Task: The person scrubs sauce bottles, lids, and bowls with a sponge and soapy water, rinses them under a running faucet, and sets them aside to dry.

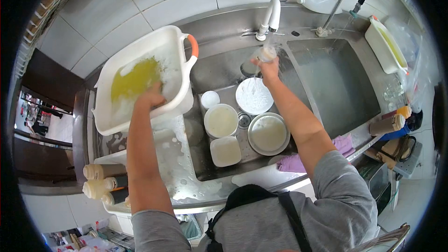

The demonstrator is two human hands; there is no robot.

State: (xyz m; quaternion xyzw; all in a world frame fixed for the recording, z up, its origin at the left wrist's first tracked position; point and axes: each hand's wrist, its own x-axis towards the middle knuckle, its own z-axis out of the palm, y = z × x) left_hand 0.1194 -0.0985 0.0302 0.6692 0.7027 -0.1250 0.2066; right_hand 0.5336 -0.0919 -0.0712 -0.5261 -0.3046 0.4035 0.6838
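Observation:
My right hand [267,67] is closed on a small clear container [268,53] under the white faucet [273,16], where water splashes over it. My left hand [151,98] reaches into the large white tub [183,77] of soapy water, beside a yellow-green patch; its fingers are partly under the suds and hard to make out. Below my right hand, a white plate [254,96] catches water in the left basin. Next to it stand a metal-rimmed round dish [268,134], a round white container [221,120], a square one [225,151] and a small white cup [210,99].
The right basin [338,84] holds cloudy water. Purple gloves [293,163] lie on the front edge. Several bottles [100,171] stand at the lower left, and another bottle [387,124] is at the right. A smaller white tub [382,44] sits at the far right.

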